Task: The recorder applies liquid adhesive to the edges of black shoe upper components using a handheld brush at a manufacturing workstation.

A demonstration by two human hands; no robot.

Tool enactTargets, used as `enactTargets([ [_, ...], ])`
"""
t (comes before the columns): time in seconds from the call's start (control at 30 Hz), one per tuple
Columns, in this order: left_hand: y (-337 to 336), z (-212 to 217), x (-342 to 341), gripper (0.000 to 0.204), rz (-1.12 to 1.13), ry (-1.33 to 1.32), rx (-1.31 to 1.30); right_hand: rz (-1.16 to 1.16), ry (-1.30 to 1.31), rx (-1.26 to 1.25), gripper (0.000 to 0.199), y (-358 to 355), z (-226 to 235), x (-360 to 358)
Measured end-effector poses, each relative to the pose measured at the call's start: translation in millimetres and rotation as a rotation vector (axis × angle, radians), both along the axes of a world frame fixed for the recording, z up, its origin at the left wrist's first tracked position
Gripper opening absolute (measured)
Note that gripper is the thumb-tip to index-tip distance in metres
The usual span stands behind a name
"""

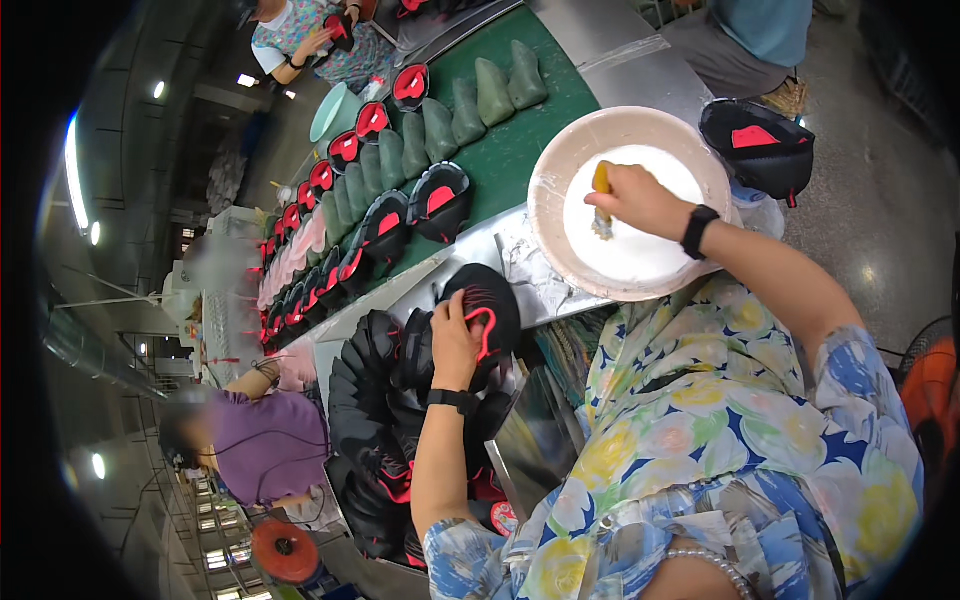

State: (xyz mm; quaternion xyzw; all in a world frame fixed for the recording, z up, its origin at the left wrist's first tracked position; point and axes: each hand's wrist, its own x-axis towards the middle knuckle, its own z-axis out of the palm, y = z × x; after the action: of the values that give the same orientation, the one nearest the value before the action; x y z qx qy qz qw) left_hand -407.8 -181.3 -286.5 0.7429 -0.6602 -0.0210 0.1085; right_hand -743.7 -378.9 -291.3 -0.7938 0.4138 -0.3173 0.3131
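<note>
My right hand (648,203) is closed around the yellow handle of a brush (601,182), its bristle end down at the white liquid (628,262). That liquid fills the lower part of a wide pale pink basin (546,215). Farther left, my left hand (455,345) grips a black shoe upper (485,285) with red trim; the thumb is partly hidden. The upper is held over a heap of similar black uppers (365,400) in a bin beside me.
A green conveyor belt (555,120) carries rows of green shoe lasts (438,130) and black-and-red uppers (440,203). Another black upper (757,150) sits right of the basin. Co-workers are at the far side, at the left and at the top right. An orange fan (285,550) stands lower left.
</note>
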Motion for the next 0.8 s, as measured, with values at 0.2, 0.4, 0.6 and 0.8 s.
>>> enactTargets([
  [0.2,-7,56,62,0.054,0.069,0.554,-0.004,0.48,0.3,0.032,0.032,21,-13,10],
  [0.4,-41,99,55,0.036,-0.031,0.911,-0.098,0.272,0.117,-0.12,0.025,-12,10,-30],
  [0.6,-94,91,1,0.025,0.109,1.336,0.288,0.234,-0.313,-0.091,0.026,-24,92,-20],
  [0.8,-114,86,-35,0.027,0.025,1.44,0.179,0.17,-0.21,-0.209,0.036,-29,86,-30],
])
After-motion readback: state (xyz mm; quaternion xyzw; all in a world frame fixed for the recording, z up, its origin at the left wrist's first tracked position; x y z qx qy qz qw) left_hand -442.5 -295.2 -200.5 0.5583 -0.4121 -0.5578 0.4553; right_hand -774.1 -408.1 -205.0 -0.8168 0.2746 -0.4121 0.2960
